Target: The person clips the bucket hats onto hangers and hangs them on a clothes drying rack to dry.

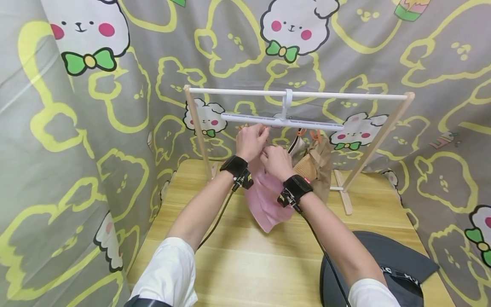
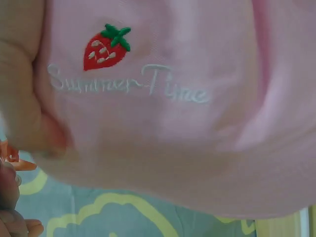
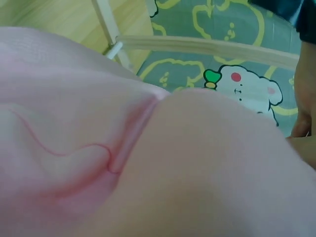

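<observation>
A pink cloth hat (image 1: 266,200) with a strawberry and "Summer Time" stitched on it hangs below both hands. My left hand (image 1: 250,141) is just under the left part of a white hanger (image 1: 318,125); its thumb lies over the pink fabric (image 2: 148,118) in the left wrist view. Lower and to the right, my right hand (image 1: 278,162) holds the hat near its upper part. Close up in the right wrist view, the right hand (image 3: 217,163) sits beside folded pink cloth (image 3: 59,133). The fingertips of both hands are partly hidden.
The hanger hooks over a white rail (image 1: 238,91) on a wooden stand (image 1: 374,140). Orange clips (image 1: 316,135) hold a brown cloth item (image 1: 324,164) right of the hands. A black hat (image 1: 376,251) lies on the wooden table (image 1: 245,264) at front right. Patterned curtain surrounds it.
</observation>
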Demonstrator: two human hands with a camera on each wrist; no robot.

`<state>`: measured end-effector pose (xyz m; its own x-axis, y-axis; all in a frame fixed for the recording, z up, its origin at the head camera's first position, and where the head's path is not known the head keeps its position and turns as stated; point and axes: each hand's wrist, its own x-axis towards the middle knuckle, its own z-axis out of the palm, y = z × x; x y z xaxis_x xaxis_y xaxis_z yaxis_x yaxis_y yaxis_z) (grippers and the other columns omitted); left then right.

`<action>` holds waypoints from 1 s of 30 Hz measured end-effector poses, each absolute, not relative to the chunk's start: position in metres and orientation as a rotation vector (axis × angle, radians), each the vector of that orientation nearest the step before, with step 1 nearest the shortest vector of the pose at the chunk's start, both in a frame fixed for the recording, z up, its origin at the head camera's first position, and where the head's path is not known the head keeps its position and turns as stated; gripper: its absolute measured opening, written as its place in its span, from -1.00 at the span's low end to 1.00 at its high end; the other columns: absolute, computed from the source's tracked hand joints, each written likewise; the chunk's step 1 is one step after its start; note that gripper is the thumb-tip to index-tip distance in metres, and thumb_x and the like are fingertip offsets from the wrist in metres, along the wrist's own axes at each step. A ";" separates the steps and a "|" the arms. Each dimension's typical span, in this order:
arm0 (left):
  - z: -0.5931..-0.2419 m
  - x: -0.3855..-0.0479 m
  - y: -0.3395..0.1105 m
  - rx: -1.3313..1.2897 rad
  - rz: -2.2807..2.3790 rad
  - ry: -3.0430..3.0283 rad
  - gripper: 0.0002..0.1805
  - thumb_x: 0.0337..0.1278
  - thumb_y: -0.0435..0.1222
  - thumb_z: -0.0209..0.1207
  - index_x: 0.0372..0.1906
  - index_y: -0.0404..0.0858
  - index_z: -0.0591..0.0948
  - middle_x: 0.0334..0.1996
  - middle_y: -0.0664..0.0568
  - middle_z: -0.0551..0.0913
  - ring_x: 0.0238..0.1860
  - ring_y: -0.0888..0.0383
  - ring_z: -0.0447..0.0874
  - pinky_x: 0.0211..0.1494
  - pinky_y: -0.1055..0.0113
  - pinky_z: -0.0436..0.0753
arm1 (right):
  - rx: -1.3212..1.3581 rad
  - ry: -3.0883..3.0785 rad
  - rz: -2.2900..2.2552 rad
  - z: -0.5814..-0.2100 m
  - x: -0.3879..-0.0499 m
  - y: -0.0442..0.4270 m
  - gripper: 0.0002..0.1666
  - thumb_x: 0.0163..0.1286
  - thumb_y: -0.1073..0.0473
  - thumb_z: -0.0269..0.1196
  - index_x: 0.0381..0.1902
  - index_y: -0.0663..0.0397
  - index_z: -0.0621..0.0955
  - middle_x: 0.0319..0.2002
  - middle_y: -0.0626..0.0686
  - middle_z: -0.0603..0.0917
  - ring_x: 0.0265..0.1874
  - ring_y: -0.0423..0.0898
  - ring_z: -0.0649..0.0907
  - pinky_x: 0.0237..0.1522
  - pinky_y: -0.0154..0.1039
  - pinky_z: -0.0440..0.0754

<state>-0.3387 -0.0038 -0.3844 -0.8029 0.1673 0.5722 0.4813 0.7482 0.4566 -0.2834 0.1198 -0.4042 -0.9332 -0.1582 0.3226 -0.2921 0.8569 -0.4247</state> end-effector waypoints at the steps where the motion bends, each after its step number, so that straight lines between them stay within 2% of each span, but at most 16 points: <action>1: -0.384 -0.339 -0.004 -0.491 -0.831 -2.440 -0.61 0.52 -0.04 0.17 -0.49 -0.10 0.62 -0.58 0.11 0.70 -0.45 0.00 0.67 -0.29 0.09 0.57 | 0.335 -2.749 0.699 -0.404 -0.284 0.121 -0.57 0.47 0.17 0.16 -0.66 -0.01 0.43 -0.63 0.07 0.53 -0.51 0.16 0.65 -0.42 0.10 0.57; 16: -0.388 -0.338 -0.003 -0.499 -0.786 -2.441 -0.61 0.54 -0.02 0.14 -0.45 -0.11 0.63 -0.57 0.06 0.68 -0.47 0.01 0.64 -0.32 0.09 0.57 | 0.366 -2.708 0.689 -0.391 -0.290 0.127 -0.60 0.43 0.20 0.15 -0.66 0.02 0.42 -0.62 0.11 0.54 -0.47 0.18 0.63 -0.37 0.12 0.57; 24: -0.389 -0.338 -0.004 -0.471 -0.748 -2.402 -0.65 0.49 -0.07 0.18 -0.46 -0.12 0.60 -0.58 0.02 0.66 -0.46 -0.05 0.66 -0.34 0.02 0.58 | 0.354 -2.643 0.708 -0.390 -0.289 0.125 -0.66 0.53 0.14 0.15 -0.50 0.09 0.55 -0.52 0.16 0.64 -0.37 0.27 0.69 -0.29 0.19 0.58; 30: -0.392 -0.336 -0.006 -0.373 -0.793 -2.433 -0.55 0.43 0.10 0.24 -0.49 -0.13 0.60 -0.57 0.02 0.68 -0.46 -0.06 0.69 -0.34 0.05 0.58 | 0.295 -2.588 0.715 -0.399 -0.287 0.120 -0.63 0.58 0.14 0.12 -0.51 0.08 0.53 -0.56 0.16 0.63 -0.41 0.29 0.70 -0.37 0.20 0.57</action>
<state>-0.3364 -0.0056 -0.3923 -0.8110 0.0894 0.5782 0.4131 0.7873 0.4577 -0.2866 0.1197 -0.3987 -0.8818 -0.0865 0.4636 -0.3121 0.8440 -0.4362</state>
